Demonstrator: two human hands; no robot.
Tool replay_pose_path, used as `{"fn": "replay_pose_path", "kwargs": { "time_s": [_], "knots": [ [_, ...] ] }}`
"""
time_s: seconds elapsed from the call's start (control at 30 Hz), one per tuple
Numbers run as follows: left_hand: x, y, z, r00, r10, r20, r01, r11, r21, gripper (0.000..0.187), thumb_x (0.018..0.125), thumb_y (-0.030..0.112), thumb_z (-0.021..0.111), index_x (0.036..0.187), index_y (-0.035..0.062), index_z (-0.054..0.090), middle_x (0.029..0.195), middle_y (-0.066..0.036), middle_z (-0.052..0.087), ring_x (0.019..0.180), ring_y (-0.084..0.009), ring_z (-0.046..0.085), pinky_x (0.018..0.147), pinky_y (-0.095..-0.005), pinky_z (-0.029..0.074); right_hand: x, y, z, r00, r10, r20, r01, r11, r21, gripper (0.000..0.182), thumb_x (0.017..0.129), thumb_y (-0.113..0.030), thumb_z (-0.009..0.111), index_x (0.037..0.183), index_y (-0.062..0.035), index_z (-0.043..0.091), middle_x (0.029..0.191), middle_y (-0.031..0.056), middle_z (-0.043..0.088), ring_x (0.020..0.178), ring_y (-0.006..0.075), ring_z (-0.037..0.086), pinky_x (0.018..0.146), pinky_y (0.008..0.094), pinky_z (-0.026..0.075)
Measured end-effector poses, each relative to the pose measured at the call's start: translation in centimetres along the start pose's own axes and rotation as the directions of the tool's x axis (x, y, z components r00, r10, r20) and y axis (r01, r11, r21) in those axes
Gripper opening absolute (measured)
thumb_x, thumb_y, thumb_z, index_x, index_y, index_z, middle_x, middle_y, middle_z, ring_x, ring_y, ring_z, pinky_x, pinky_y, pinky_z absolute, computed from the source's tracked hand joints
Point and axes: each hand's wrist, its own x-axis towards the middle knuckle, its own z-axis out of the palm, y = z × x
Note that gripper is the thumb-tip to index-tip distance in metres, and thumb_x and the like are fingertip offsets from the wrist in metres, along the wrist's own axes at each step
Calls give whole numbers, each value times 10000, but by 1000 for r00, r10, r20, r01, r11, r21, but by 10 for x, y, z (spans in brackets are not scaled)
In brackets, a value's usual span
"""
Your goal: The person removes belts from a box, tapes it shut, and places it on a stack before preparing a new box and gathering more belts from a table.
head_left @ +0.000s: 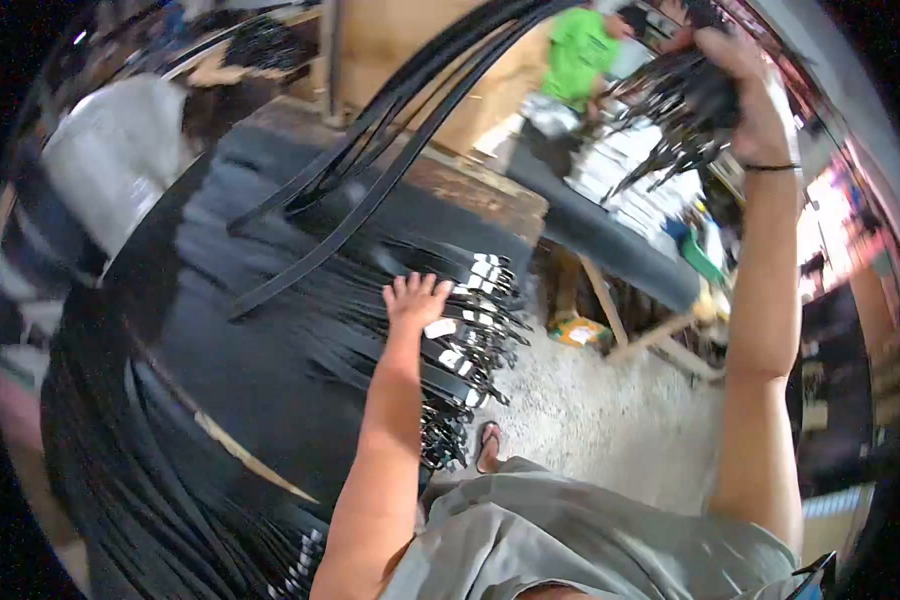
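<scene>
My left hand [416,300] lies flat with fingers spread on a row of black belts [370,325] on the table. The buckle ends of these belts [475,315], with white tags, hang along the table's right edge. Raised high at the right, my right hand [755,105] is closed around a bunch of black belts [685,105], whose metal buckle ends dangle, blurred by motion. Long black straps [390,170] arch from the top of the view down onto the table's far part; their upper ends are out of view.
More black belts [160,480] are heaped at the lower left. Behind the dark table [270,400] stand a wooden board [390,60] and a long black roll [610,250]. A person in a green shirt [578,55] is at the back. Wooden legs [660,340] stand on the speckled floor.
</scene>
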Motion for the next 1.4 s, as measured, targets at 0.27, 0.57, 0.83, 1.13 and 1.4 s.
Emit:
{"fn": "replay_pose_path", "kwargs": {
  "time_s": [0.27, 0.57, 0.83, 1.13, 1.4],
  "knots": [
    [-2, 1, -4, 964, 212, -161, -163, 947, 276, 312, 895, 341, 337, 1111, 235, 537, 1130, -59, 561, 1066, -311, 516, 828, -514, 423, -246, -161, -272, 536, -246, -807, 57, 965, -256, 351, 894, -141, 463, 1178, 65, 466, 1165, 183, 541, 1044, 250, 532, 941, 367, 396],
    [-60, 146, -44, 706, 143, -694, -663, 477, -576, 357, 920, 222, 442, 1151, -40, 516, 1189, -183, 526, 1055, -269, 523, 931, -349, 397, -546, -224, -205, 611, -7, -792, -593, 658, -463, 434, 680, -145, 679, 1083, -51, 552, 931, 88, 620, 845, 182, 593, 757, 315, 495],
    [-479, 421, 122, -341, 923, -176, -611, -360, -705, 957, 548, 386, 817, 1303, 1, 372, 1313, -144, 416, 1238, -304, 367, 1031, -399, 280, -723, -162, -157, 736, 334, -589, -673, 451, -586, 477, 645, -193, 602, 1078, -36, 481, 958, 139, 566, 860, 330, 558, 694, 420, 454],
    [-701, 481, 240, -539, 842, -11, -341, -230, -911, 399, 575, 17, 668, 955, 51, 551, 812, -100, 621, 730, -217, 628, 683, -302, 487, -868, -299, -160, 367, 343, -864, -914, 304, -267, 390, 678, -217, 609, 1025, -69, 512, 957, 127, 567, 903, 329, 545, 739, 403, 442],
    [-840, 478, 370, -693, 679, 243, -106, 238, -966, 364, 611, 21, 651, 960, 20, 552, 766, -47, 601, 733, -117, 583, 671, -266, 467, -965, -402, -170, -98, 390, -916, -994, -78, 73, 415, 668, -215, 622, 1043, -72, 521, 938, 115, 576, 861, 320, 568, 712, 403, 455]
  ]
}}
